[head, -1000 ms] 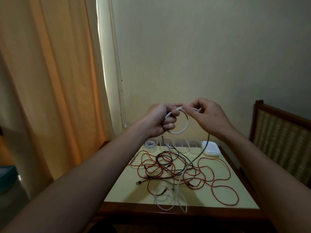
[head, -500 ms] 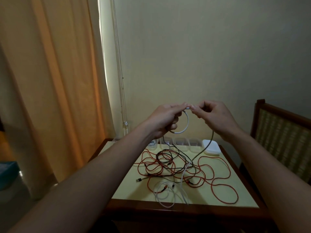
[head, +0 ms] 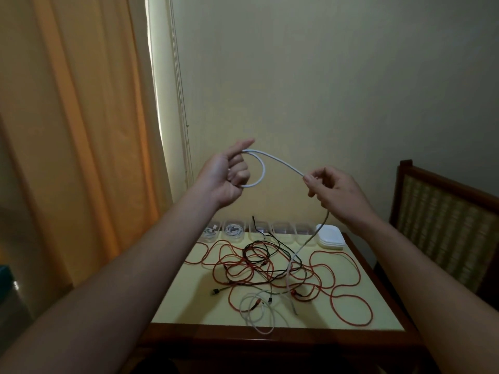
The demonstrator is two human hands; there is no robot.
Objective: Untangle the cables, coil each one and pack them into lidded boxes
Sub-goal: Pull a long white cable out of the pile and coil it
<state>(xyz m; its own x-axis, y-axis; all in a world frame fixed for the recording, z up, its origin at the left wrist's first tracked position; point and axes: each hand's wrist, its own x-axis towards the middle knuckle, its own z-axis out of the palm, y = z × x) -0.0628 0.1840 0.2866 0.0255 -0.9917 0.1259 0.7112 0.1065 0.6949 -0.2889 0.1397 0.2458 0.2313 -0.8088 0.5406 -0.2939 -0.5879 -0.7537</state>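
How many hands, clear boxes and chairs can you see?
Hands: 2, the left hand and the right hand, both holding the white cable
Clear boxes: 5
Chair: 1
Total: 8
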